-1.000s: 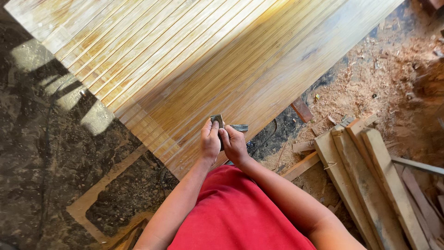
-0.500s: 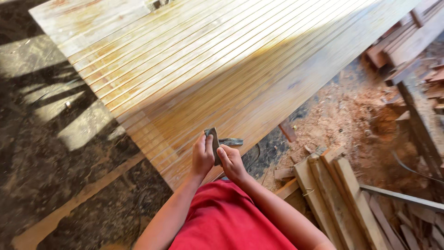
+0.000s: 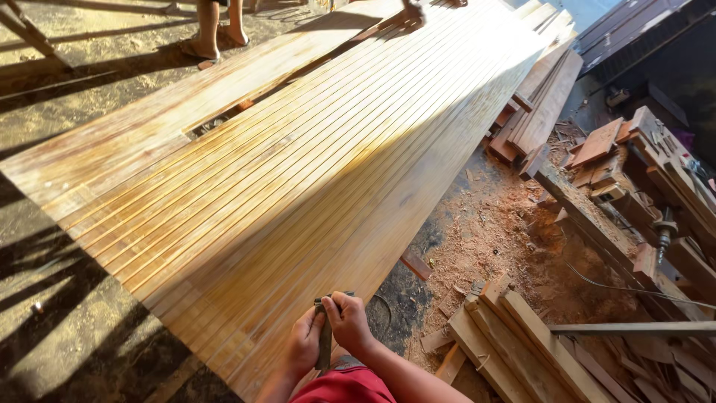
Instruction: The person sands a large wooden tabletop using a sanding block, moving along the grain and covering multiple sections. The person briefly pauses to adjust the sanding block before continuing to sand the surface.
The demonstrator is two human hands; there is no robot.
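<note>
Both hands meet low in frame at near edge of slatted wood panel [image 3: 313, 172]. Left hand [image 3: 304, 345] curled, fingers wrapped round lower part of dark flat tool [image 3: 325, 339]. Right hand [image 3: 349, 322] closed over tool's top, knuckles toward panel, thumb against left hand. Bare forearms angle in from below, right forearm from lower right; wrists close together, elbows out of view.

This is a woodworking yard or carpentry workshop. Long grooved timber boards [image 3: 313, 172] lie side by side, with sawdust [image 3: 492, 231] on the ground. Stacked planks [image 3: 544, 104] and offcuts [image 3: 514, 336] lie around them.
</note>
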